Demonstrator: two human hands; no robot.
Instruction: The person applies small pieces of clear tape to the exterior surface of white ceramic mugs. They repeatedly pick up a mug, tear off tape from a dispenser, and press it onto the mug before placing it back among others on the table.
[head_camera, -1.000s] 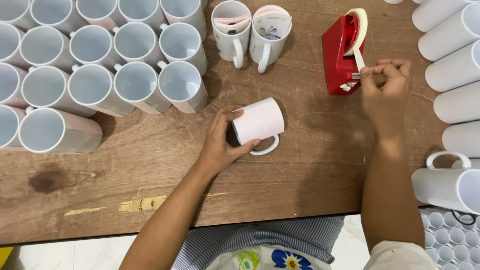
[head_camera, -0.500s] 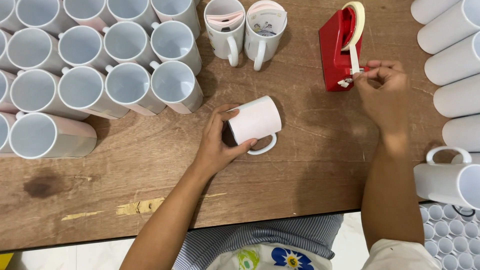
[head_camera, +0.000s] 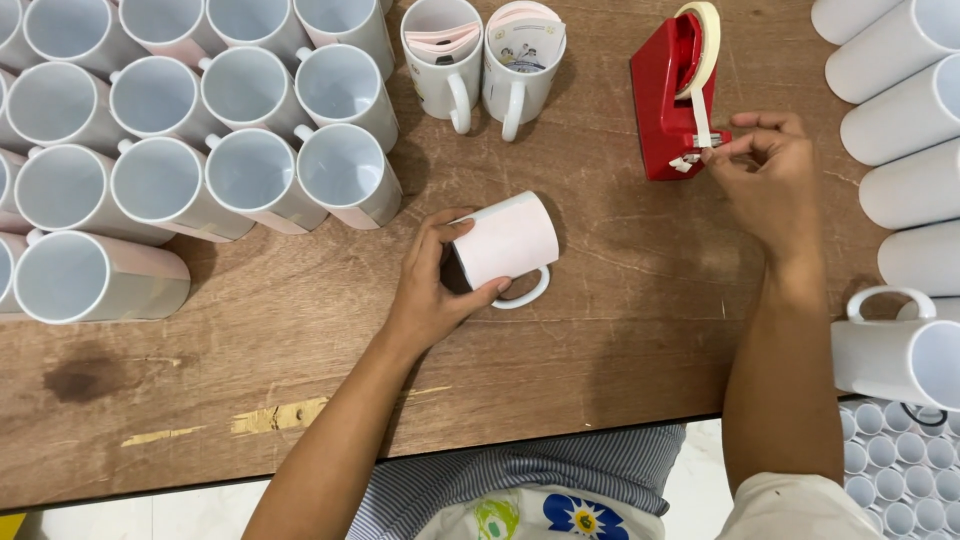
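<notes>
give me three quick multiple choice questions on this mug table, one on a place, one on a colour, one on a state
1. Where does the tape dispenser stand?
A. by the right hand
B. inside a mug
C. at the table's near edge

2. What colour is the tape dispenser?
A. blue
B. red
C. green

3. How does the mug under the left hand sit?
A. upright
B. upside down
C. on its side

Answers: 1 A, the right hand pinches tape at its cutter. 2 B, its body is plainly red. 3 C, the mug lies sideways on the wooden table, handle toward the person.
</notes>
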